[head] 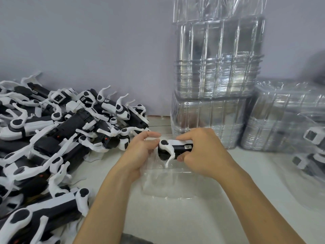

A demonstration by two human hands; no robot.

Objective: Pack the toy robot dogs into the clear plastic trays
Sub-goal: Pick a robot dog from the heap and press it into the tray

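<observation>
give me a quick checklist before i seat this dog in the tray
1. Dog held securely: ok. The right hand grips the toy robot dog round its body.
2. Left hand free to help: ok. The left hand is at the dog's head end, fingers loosely curled; whether it touches the dog, cannot tell.
3. Tray under the dog: ok. A clear plastic tray lies on the table right below the hands.
4. Tray cavity free: cannot tell, the clear plastic is too faint.
5. Legs tucked: not ok. One white leg hangs down.
6. More dogs in reach: ok. The pile of dogs lies to the left.
</observation>
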